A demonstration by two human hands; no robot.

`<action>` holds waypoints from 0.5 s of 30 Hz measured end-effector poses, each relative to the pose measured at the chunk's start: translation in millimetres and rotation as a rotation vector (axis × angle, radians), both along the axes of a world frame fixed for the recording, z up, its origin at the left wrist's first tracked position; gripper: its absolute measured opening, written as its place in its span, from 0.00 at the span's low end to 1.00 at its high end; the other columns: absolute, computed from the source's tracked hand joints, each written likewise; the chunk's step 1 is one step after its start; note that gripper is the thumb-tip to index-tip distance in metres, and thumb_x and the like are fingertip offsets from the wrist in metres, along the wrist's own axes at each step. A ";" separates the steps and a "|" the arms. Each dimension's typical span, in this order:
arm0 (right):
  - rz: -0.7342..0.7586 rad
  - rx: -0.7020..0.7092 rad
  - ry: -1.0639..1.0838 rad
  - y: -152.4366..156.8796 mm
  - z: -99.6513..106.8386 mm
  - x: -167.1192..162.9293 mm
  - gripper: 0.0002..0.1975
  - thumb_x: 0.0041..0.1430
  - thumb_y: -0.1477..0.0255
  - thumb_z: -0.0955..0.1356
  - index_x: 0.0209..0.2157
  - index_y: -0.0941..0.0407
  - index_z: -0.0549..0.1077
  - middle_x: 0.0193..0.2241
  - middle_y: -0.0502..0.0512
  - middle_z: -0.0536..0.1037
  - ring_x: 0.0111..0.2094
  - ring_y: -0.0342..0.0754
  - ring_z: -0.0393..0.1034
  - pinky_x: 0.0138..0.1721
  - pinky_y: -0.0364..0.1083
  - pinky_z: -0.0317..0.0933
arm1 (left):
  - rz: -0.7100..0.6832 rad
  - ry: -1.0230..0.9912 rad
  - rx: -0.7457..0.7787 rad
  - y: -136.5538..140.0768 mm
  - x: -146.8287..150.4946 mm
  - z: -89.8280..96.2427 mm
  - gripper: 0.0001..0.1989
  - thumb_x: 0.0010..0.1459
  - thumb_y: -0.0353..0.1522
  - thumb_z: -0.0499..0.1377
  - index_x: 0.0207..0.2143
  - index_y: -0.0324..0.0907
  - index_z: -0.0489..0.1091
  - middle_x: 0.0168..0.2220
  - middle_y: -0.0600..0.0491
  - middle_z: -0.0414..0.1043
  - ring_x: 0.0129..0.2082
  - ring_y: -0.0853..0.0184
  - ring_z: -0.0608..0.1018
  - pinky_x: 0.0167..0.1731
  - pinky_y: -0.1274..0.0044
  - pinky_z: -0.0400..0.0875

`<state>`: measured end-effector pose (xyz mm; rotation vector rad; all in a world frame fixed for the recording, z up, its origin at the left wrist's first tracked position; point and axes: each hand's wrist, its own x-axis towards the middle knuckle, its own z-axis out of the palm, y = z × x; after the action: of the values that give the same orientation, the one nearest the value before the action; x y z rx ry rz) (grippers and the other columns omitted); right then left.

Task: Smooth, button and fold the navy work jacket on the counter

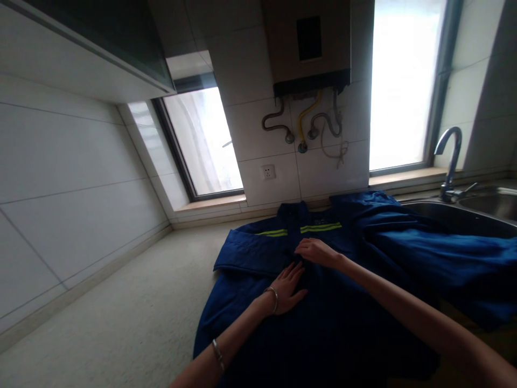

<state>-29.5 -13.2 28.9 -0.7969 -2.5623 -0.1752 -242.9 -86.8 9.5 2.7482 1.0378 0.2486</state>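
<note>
A pale stone surface (153, 302) runs along the tiled wall. A blue jacket (335, 312) lies spread front up on it, collar toward the back edge, well apart from the left edge. More blue cloth (456, 264) covers its right part, reaching the near side of the sink (442, 215); whether it joins the jacket I cannot tell. One sleeve (250, 256) lies folded across the jacket's front. The left hand (286, 288) rests palm down on the jacket, fingers extended and slightly spread, gripping nothing. The right hand (317, 251) touches the front below the yellow-green stripes (321, 228), fingers bent and close together; whether they pinch cloth I cannot tell. Two bracelets circle the left arm.
</note>
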 end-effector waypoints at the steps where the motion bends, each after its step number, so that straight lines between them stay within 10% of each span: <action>1: 0.005 -0.037 0.074 -1.1 -2.6 2.1 0.14 0.61 0.74 0.60 0.45 0.53 0.73 0.42 0.53 0.76 0.46 0.46 0.67 0.48 0.45 0.60 | 0.000 -0.005 0.004 -0.2 -0.4 -0.2 0.33 0.61 0.48 0.44 0.64 0.42 0.44 0.66 0.49 0.39 0.65 0.57 0.43 0.62 0.62 0.45; 15: 0.029 -0.236 0.200 -11.4 -25.5 22.0 0.16 0.61 0.70 0.61 0.47 0.51 0.74 0.44 0.51 0.76 0.48 0.46 0.67 0.51 0.46 0.59 | 0.001 0.007 0.042 -4.6 2.4 7.0 0.31 0.60 0.45 0.46 0.62 0.39 0.49 0.63 0.45 0.48 0.62 0.56 0.50 0.61 0.63 0.47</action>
<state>-7.5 -24.6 3.5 -0.8158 -2.4293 0.2099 -240.4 -91.4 16.4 2.7880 1.0482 0.2645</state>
